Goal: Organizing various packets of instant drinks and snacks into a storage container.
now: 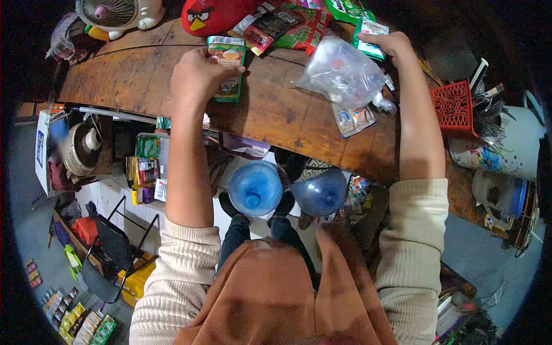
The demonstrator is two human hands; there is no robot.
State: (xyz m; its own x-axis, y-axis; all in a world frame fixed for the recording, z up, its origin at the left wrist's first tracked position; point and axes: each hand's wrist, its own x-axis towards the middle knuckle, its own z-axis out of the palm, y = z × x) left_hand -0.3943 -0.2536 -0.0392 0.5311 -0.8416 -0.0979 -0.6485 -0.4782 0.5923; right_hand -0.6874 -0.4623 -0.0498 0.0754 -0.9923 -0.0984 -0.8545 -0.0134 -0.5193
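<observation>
My left hand [198,75] rests on a green and orange packet [228,66] lying on the wooden counter [276,109], fingers curled over its top edge. My right hand [391,43] grips a small green and white packet [371,35] at the far side of the counter. Just left of that hand lies a crumpled clear plastic bag [342,75] with small items inside, and a small clear sachet [353,119] lies below it.
Several red and green snack packets [287,23] and a red bird toy [210,16] lie at the counter's far edge. A small fan [112,14] stands far left. A red basket [454,106] and utensils stand right. Two blue water bottles [256,187] stand below.
</observation>
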